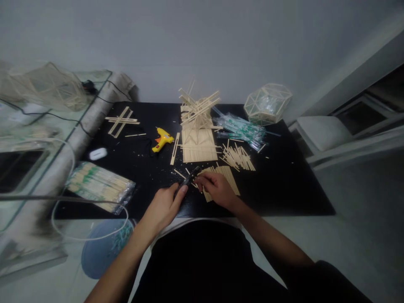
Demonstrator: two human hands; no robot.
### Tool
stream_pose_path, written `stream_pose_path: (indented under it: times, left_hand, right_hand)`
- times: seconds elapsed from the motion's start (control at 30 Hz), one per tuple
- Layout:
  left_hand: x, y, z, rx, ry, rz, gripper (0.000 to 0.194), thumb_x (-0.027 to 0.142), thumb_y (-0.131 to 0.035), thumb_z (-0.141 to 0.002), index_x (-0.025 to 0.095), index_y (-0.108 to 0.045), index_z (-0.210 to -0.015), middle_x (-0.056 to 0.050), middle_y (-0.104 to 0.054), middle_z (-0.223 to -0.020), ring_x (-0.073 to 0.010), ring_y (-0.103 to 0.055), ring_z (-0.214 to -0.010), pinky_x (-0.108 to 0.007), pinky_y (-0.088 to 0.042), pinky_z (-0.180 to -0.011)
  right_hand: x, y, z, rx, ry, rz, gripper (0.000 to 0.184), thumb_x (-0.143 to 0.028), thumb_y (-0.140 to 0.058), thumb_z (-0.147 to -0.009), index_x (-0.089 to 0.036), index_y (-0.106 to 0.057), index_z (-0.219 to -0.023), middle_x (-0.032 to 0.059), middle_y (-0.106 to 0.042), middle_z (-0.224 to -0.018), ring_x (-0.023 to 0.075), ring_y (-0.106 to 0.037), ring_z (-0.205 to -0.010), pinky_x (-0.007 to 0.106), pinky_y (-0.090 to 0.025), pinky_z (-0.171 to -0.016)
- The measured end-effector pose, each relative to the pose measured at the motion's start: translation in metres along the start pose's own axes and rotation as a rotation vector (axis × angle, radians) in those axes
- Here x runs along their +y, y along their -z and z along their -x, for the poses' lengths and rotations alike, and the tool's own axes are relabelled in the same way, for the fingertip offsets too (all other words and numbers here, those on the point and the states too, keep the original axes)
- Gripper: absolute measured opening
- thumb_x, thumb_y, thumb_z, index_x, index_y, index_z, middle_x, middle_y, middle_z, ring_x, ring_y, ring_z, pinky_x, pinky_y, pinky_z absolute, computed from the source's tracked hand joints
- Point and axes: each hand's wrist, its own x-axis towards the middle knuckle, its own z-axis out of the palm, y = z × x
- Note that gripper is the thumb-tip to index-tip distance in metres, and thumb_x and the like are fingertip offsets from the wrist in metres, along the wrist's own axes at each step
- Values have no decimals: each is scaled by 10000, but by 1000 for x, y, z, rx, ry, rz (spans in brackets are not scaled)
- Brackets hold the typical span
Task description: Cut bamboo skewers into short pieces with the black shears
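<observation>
Gripping: left hand (164,207) closed on dark cutters (190,177), long axis pointing far-right.
Pinching: right hand (217,188) holds thin stick (193,184) at cutter tip.
Nearer: both meet, near mat (284,185) edge.

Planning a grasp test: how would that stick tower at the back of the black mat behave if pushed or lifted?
The stick tower is probably very light: thin sticks, mostly open air. It looks apt to tip, since it stands tall with loose ends jutting out at angles. Likely fragile too; a pinch on any one stick may snap a joint. The flat stick panel in front of it may catch it if it slides forward.
</observation>
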Motion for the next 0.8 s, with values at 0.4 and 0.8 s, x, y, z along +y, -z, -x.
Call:
stream_pose_path:
  times: [0.4,0.8]
  left_hand:
    - [-6,0,2,26,-30,132,480,590,-368,-1045,222,-546,-795,0,-623,-724,-188,-596,-675,-308,-413,-688]
    - [-21,10,-13,-408,371,1252,767,811,-274,-927,158,-666,-837,-22,-503,-562,-150,-481,-459,-308,-470,-470]
  right_hand:
    - [6,0,-2,-117,-90,-203,386,-521,-600,-988,-179,-713,-848,-16,-617,-655,101,-464,-545,235,-358,-519]
    - [-7,-2,7,-188,-182,-409,326,-455,-567,-1003,-209,-640,-1204,-69,-577,-642,69,-358,-457,200,-272,-437]
